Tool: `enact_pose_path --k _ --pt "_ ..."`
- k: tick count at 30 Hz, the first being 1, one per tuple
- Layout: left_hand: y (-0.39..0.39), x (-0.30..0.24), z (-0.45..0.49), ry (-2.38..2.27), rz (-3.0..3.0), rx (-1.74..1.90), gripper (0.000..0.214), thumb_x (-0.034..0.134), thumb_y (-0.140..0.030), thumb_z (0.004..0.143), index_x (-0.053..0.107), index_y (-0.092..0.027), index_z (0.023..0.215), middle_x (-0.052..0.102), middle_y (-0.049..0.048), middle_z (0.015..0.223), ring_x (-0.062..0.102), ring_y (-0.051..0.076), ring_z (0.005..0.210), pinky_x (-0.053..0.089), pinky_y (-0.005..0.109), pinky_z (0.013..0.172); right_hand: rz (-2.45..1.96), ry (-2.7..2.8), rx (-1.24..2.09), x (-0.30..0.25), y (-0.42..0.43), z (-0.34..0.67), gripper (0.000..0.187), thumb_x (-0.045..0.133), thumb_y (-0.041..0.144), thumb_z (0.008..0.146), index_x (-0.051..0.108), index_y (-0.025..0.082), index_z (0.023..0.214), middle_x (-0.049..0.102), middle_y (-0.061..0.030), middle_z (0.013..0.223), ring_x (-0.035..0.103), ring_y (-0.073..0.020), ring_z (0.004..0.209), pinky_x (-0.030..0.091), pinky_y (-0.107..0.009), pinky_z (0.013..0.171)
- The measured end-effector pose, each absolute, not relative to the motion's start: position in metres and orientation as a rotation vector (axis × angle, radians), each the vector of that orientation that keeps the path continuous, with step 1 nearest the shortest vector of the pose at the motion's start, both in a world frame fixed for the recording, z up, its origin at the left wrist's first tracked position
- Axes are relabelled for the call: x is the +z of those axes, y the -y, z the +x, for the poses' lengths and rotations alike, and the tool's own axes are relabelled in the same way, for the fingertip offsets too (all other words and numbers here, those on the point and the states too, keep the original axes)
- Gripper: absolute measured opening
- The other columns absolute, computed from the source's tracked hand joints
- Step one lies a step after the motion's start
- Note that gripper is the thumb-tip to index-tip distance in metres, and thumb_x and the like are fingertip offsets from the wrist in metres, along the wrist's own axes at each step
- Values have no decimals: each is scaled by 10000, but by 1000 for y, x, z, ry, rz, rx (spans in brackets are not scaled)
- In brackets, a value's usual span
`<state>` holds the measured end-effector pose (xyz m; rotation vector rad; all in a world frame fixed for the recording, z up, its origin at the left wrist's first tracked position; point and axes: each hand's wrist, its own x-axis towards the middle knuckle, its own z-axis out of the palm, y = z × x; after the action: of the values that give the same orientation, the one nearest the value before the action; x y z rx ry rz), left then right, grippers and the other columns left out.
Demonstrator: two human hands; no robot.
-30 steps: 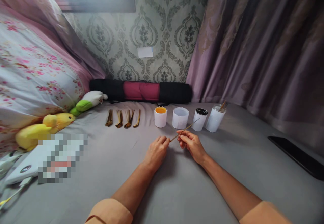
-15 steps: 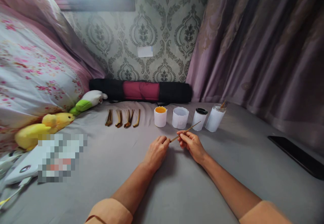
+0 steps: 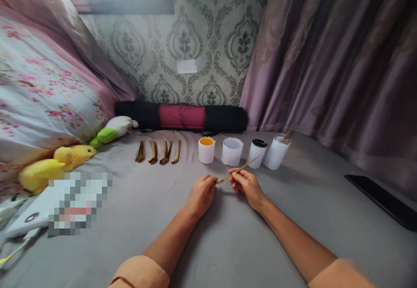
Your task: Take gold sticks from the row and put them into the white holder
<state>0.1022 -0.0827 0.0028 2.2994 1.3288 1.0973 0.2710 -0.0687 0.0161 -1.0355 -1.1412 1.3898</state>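
Note:
My right hand [image 3: 247, 186] pinches a thin brown stick [image 3: 239, 169] that slants up toward the cups. The fingertips of my left hand [image 3: 202, 192] close on the stick's lower end. Both hands rest on the grey sheet [image 3: 228, 244]. Just beyond them stand a white cup of orange liquid [image 3: 206, 150], an empty-looking white cup [image 3: 232, 151], a cup with black contents [image 3: 257, 153] and a clear jar [image 3: 276, 151] holding a stick. Several gold curved pieces [image 3: 158, 152] lie in a row to the left.
A black and red roll [image 3: 182, 116] lies along the patterned wall. Yellow [image 3: 55, 162] and green-white [image 3: 114, 130] plush toys sit by the floral bedding on the left. A black phone [image 3: 381, 201] lies at right near the purple curtain. A blurred white item [image 3: 65, 205] rests at lower left.
The left fingertips have closed onto the stick's lower end, and the stick has tilted slightly. Otherwise the hands stay in place.

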Motion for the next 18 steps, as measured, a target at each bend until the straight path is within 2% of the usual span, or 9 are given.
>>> enact_pose_path --k 8,13,18 --pt "81 3 104 -1324 1928 1118 216 443 -215 766 616 -165 884 639 50 845 569 135 759 420 233 716 -1067 1152 1331 12 66 273 289 563 375 678 581 158 868 546 3 630 476 -76 485 343 -195 426" --pt "79 5 107 -1277 1548 1082 230 493 -243 723 605 -134 892 615 20 665 549 113 593 428 204 533 -1090 1131 1288 13 66 273 273 559 376 677 575 159 842 530 7 616 474 -78 478 337 -192 407" --pt "79 9 110 -1110 1157 1095 221 511 -228 716 566 -101 888 605 44 709 539 85 544 417 184 464 -1089 1133 1247 11 64 274 252 542 368 687 568 166 834 500 18 594 457 -73 467 330 -186 397"
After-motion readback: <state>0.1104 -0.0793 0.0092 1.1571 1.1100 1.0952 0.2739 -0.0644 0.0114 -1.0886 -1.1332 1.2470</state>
